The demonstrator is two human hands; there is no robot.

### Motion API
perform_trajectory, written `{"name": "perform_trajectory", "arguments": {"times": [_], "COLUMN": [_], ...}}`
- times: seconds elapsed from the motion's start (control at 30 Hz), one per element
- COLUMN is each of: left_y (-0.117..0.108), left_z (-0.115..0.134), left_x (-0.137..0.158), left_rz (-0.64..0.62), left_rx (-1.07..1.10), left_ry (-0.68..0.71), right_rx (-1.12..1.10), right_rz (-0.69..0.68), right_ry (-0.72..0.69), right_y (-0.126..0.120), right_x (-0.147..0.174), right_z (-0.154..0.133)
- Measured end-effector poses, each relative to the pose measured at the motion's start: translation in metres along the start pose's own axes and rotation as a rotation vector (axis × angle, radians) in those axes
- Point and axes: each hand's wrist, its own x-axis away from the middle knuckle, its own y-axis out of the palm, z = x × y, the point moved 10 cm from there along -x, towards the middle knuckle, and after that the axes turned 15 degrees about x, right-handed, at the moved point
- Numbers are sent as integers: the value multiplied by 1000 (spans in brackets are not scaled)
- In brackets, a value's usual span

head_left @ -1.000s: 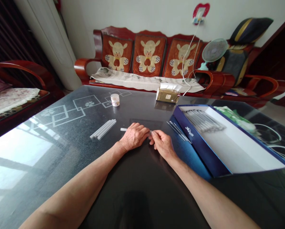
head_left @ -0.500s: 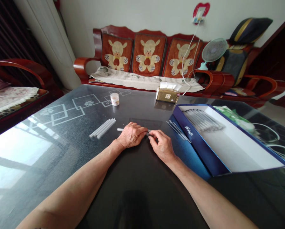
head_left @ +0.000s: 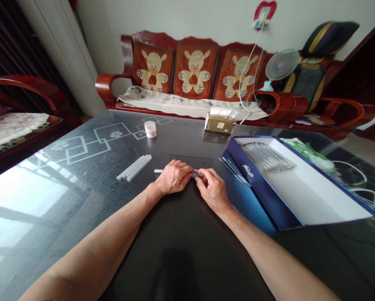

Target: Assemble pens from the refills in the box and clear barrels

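My left hand [head_left: 175,177] is closed over a slim white tube [head_left: 158,170], which looks like a pen barrel and lies just above the table. Its left end sticks out past my knuckles; my fingers hide the middle. Close by on the right, my right hand [head_left: 213,186] pinches a small greyish piece [head_left: 195,175] between thumb and fingers, almost touching my left fingertips. What that piece is stays mostly hidden. Several matching white tubes [head_left: 133,168] lie side by side left of my hands. Several thin grey sticks with dark ends, like pen refills [head_left: 234,170], lie to the right.
A blue box [head_left: 312,198] with a white inside holds several pen-like sticks [head_left: 267,156] at its far end. Farther back on the dark table [head_left: 174,234] stand a small white tub [head_left: 150,129] and a tissue box [head_left: 220,123]. White cable loops [head_left: 364,190] lie beyond the box.
Both hands keep nearly the same place and grip. The right fingers have shifted very slightly at the small piece; the whole view has moved a little.
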Motion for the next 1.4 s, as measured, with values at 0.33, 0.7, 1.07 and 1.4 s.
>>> {"name": "perform_trajectory", "arguments": {"times": [0.33, 0.7, 1.07, 1.4], "left_y": [-6, -7, -20, -15], "left_z": [-3, -3, -19, -3], "left_x": [1, 0, 5, 0], "left_rz": [49, 87, 178, 111], "left_rx": [-6, -60, -132, -60], "left_ry": [-31, -11, -107, -15], "right_rx": [-112, 179, 544, 718], "right_rz": [54, 61, -77, -217], "right_ry": [180, -112, 113, 209], "right_y": [-10, -14, -30, -18], "right_x": [-2, -4, -18, -23], "right_z": [21, -17, 58, 101]}}
